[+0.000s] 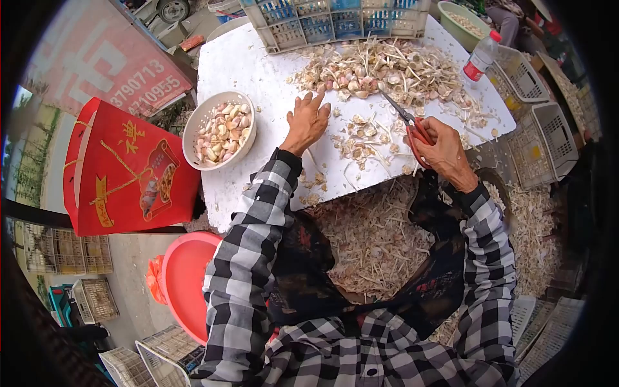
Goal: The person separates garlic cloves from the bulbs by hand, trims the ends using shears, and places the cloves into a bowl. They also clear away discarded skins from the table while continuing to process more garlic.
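Observation:
My right hand (445, 153) grips a pair of scissors (407, 117) by its red handles. The blades point up and left, their tips at the near edge of a heap of garlic cloves and dry stalks (364, 74). Over the white tabletop, my left hand (307, 122) has its fingers spread, with nothing visible in it. Left of that hand stands a white colander (189, 138) holding loose garlic cloves (222, 135). Cut stalks and root ends (364, 142) lie scattered between my two hands.
A blue and white crate (277, 39) stands at the table's (274, 71) far edge. Near the right corner is a bottle with a red cap (480, 58). A red gift bag (122, 174) and a pink basin (187, 277) are at left. Garlic trimmings (374, 238) fill the space below.

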Motion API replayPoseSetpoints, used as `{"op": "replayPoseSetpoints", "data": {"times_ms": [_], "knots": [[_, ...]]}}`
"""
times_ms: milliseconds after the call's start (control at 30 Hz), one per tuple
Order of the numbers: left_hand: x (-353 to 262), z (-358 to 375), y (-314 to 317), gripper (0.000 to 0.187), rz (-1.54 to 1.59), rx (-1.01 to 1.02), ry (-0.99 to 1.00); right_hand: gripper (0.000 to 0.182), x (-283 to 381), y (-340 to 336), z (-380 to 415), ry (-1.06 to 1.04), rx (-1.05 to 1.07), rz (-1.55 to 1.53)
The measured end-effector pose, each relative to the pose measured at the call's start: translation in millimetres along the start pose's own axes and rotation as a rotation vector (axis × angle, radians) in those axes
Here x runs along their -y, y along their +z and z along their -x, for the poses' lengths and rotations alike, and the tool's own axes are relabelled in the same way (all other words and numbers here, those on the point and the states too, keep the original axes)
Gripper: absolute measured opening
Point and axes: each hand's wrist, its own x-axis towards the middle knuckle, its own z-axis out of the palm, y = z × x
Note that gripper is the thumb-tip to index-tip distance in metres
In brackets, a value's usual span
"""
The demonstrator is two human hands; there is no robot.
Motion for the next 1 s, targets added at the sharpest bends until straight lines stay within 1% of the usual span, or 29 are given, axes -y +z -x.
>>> {"op": "replayPoseSetpoints", "data": {"times_ms": [33,67,100,167,200,233,267,300,333,367,433,500,567,633,667,700,733,767,800,833,867,900,933,967,1000], "knots": [[-4,-1,10,0.043,-0.116,0.055,-0.096,0.033,-1,-2,1,0.001,-0.004,-0.002],[20,-12,36,0.047,-0.130,0.063,-0.036,0.033,-2,-4,2,0.012,0.009,0.012],[19,-13,40,0.047,-0.130,0.067,-0.032,0.033,-3,-6,2,0.026,0.023,0.025],[22,-6,47,0.047,-0.059,-0.016,0.112,0.034,-2,-8,5,0.031,0.005,-0.008],[-2,-4,24,0.046,-0.164,0.319,0.114,0.034,-3,-10,7,0.037,0.021,0.028],[-3,5,27,0.046,-0.166,0.334,0.118,0.034,-5,-12,8,0.042,0.039,0.065],[-5,15,30,0.044,-0.050,0.336,0.205,0.033,-12,-12,9,-0.029,0.012,0.056],[-8,23,31,0.043,0.066,0.337,0.293,0.033,-14,-14,10,-0.021,0.001,0.051],[-25,29,18,0.042,0.170,0.407,0.288,0.032,-14,-15,9,-0.048,-0.003,0.077],[-36,32,5,0.042,0.171,0.419,0.292,0.032,-17,-17,10,-0.072,-0.005,0.106],[-41,36,-20,0.040,0.201,0.361,-0.070,0.032,-24,-24,12,-0.050,-0.041,0.152],[-13,39,-31,0.033,-0.310,0.127,-0.099,0.033,-33,-32,6,-0.036,-0.102,0.249],[18,51,-39,0.034,-0.416,0.082,-0.050,0.034,-61,-42,-6,-0.015,-0.155,0.289],[32,57,-38,0.035,-0.173,0.316,-0.255,0.033,-79,-59,-11,0.197,-0.269,0.344],[31,58,-30,0.036,-0.206,0.353,-0.284,0.033,-88,-68,-13,0.208,-0.288,0.360],[14,58,-26,0.035,-0.046,0.457,-0.300,0.033,-96,-76,-15,0.273,-0.347,0.377],[-6,58,-23,0.034,0.262,0.568,-0.323,0.034,-103,-84,-14,0.336,-0.404,0.394],[-32,55,-20,0.034,0.572,0.676,-0.345,0.034,-108,-92,-11,0.341,-0.420,0.414],[-65,52,-22,0.033,0.600,0.639,-0.298,0.035,-113,-99,-7,0.335,-0.456,0.461],[-64,40,-11,0.033,0.616,0.651,-0.278,0.036,-118,-108,-3,0.330,-0.493,0.508],[-60,24,3,0.033,0.352,0.461,-0.073,0.038,-124,-118,1,0.399,-0.492,0.479],[-59,10,14,0.032,0.094,0.255,0.123,0.038,-129,-125,4,0.402,-0.505,0.501],[-65,0,21,0.029,0.014,0.166,0.149,0.038,-133,-131,9,0.426,-0.545,0.527],[-60,-6,34,0.031,-0.072,0.113,0.091,0.037,-139,-136,12,0.448,-0.587,0.548],[-49,-8,51,0.032,-0.092,0.113,0.036,0.035,-147,-142,13,0.479,-0.606,0.592]]}}
